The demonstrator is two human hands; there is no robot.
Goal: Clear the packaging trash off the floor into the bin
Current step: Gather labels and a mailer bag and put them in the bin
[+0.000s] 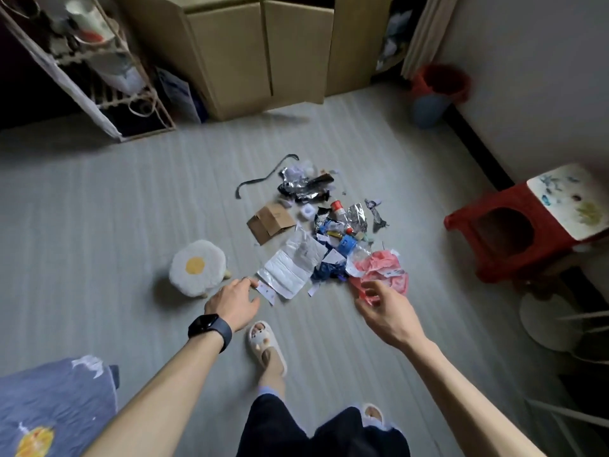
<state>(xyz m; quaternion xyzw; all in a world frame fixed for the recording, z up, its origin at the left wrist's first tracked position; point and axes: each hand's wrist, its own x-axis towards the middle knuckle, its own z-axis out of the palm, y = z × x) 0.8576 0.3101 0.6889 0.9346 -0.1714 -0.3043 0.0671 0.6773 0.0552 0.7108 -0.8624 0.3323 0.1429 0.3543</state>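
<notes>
Nearest us are our own legs in dark trousers (pixel 296 430). One pale slipper (pixel 265 341) is stepped forward on the grey striped floor (pixel 99 199), and a blue printed fabric (pixel 49 407) fills the lower left corner. Both bare forearms stretch out ahead.

The left hand (pixel 234 303), with a dark watch (pixel 211 328) on its wrist, is released and grasps nothing. Its fingers are stretched forward, their tips right at the near end of a small paper slip (pixel 266 291) on the floor. The right hand (pixel 385 311) has its fingers loosely curled at the near edge of a red plastic bag (pixel 382 268). It is motion-blurred, so we cannot tell whether it already pinches the bag or only hovers over it.

The packaging trash (pixel 316 225) lies in a loose pile on the floor just beyond both hands. The red bag and a white crumpled mailer (pixel 290 265) are closest, with dark blue wrappers (pixel 326 268) between them. Behind these we see a flattened cardboard piece (pixel 272 221), a small red-capped bottle (pixel 336 206) and a crinkled silver foil (pixel 303 184). At the far edge a long black strip (pixel 260 179) curls away to the left.

Left of the pile, apart from it, stands a fluffy egg-patterned stool (pixel 197 267). A red plastic stool (pixel 504 232) sits by the right wall with a paint-spotted white board (pixel 566 199) on top.

Farthest off, the bin (pixel 428 108), blue with a red liner, stands against the right wall, well apart from the trash. Large cardboard boxes (pixel 247 54) line the back, and a wire rack (pixel 89 67) leans at the far left.
</notes>
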